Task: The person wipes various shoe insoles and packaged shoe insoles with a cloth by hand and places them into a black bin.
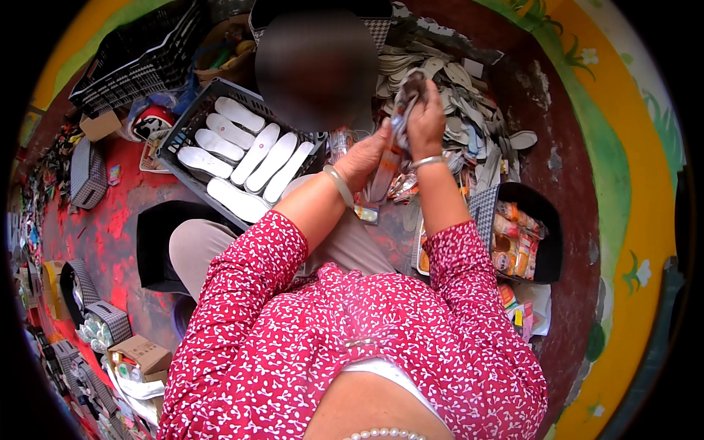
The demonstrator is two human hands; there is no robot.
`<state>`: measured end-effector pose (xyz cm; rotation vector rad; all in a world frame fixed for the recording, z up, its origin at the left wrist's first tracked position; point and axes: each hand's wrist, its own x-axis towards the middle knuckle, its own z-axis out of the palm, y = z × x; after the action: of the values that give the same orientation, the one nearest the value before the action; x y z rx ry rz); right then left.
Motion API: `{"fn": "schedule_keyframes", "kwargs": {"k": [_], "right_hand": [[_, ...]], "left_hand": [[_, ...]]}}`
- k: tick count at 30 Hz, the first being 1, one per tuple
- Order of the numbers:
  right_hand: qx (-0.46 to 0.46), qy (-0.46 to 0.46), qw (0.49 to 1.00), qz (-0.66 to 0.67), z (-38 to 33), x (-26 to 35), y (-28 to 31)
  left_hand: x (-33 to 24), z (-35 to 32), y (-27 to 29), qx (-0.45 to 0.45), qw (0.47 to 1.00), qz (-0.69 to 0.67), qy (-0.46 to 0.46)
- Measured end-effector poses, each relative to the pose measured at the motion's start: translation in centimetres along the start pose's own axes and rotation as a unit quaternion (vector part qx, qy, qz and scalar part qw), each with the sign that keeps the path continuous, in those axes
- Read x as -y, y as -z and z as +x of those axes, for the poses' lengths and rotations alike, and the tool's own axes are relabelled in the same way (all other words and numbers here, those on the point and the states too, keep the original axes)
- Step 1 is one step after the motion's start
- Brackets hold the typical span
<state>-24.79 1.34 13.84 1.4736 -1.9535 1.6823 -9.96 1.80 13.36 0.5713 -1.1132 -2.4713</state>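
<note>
Both hands are raised ahead of me at a crumpled grey-brown bundle (412,86) that looks like cloth or thin wrapping; its exact kind I cannot make out. My right hand (427,123) is closed on it from the right. From the left, my left hand (367,155) meets its lower end, thumb up and fingers mostly hidden. Just under the hands is a clear plastic packet (383,180) with an orange band; whether a hand touches it I cannot tell. Beyond them lies a large heap of loose grey and white insoles (469,121).
At left, a dark crate (192,117) holds several white insoles (258,154). A checked black bin (546,253) with orange packets stands at right. An empty-looking black bin (165,246) sits by my knee. Far left are a black basket (139,66) and cluttered small goods; a round blur covers the top middle.
</note>
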Motion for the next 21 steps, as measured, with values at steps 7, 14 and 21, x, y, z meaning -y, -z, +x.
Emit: {"fn": "schedule_keyframes", "kwargs": {"k": [7,14,21], "right_hand": [[0.078,0.091,0.987,0.105,-2.1,2.1,-0.1],[0.171,0.145,0.971,0.083,-10.8,4.4,2.1],[0.06,0.081,0.994,0.039,-2.0,1.3,2.1]], "left_hand": [[0.7,0.6,0.5,-0.116,0.989,-0.025,-0.088],[0.7,0.6,2.8,-0.003,0.965,-0.239,-0.106],[0.7,0.3,0.3,-0.028,0.999,0.001,-0.018]]}}
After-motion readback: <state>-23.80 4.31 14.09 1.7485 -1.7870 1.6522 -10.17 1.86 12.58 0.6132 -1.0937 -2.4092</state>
